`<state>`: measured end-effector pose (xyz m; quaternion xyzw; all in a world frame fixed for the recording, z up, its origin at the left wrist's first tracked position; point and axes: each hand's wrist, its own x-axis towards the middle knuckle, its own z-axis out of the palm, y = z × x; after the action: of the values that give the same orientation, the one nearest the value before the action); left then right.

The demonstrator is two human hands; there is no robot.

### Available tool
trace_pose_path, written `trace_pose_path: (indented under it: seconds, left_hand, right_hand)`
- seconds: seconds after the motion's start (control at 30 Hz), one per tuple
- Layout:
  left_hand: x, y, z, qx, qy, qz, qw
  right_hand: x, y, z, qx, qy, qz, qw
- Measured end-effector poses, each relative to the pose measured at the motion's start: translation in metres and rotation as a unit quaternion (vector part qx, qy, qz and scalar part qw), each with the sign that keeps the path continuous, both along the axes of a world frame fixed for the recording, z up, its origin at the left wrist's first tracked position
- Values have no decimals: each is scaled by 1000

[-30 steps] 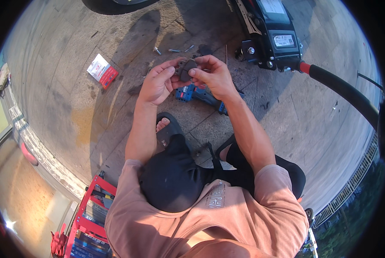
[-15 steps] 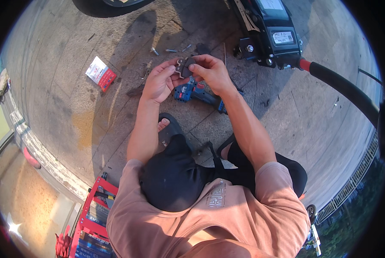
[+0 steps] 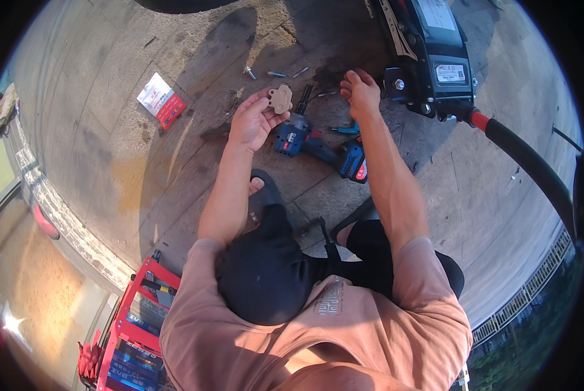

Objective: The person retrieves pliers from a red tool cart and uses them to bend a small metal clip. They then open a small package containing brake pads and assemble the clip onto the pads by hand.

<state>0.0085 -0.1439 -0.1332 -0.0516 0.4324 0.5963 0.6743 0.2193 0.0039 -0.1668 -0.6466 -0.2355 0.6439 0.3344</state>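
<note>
My left hand [image 3: 253,124] holds a brake pad [image 3: 280,99] between thumb and fingers, its tan, holed metal face showing. To the right, my right hand [image 3: 361,94] is lifted apart from it, fingers curled in; whatever they may hold is hidden. Below and between the hands, a blue cordless impact wrench [image 3: 292,138] lies on the paving with a dark socket on its nose. A teal-handled tool [image 3: 348,130] lies beside it, partly behind my right wrist. Several loose bolts, one of them a bolt [image 3: 249,72], rest beyond my left hand.
A white and red packet [image 3: 161,101] lies on the left. At the upper right stands a black floor jack [image 3: 435,65], its long handle [image 3: 526,153] curving down the right side. Part of a tyre [image 3: 181,5] shows at the top. A red tool cart [image 3: 128,319] is at lower left.
My right hand has left the brake pad and moved right, toward the jack. My left hand keeps the pad, now turned to show its tan face. The view has shifted slightly.
</note>
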Motion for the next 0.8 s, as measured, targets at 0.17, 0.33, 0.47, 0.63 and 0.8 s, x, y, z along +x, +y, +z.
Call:
trace_pose_path:
  seconds: [0.17,0.33,0.47,0.63,0.8]
  left_hand:
    - [-5,2,9,-11,49,-53,997]
    - [-3,9,24,-82,135,-134,978]
    - [-2,9,33,-131,181,-212,951]
    - [-17,-14,18,-114,181,-187,959]
    - [-101,-21,-21,-216,734,-35,643]
  right_hand:
    - [-14,-43,22,101,3,175,979]
    - [-31,-85,57,398,-118,398,818]
    - [-32,-87,62,445,-158,473,744]
    - [-23,-89,52,286,-23,453,844]
    - [-17,-89,42,95,71,299,947]
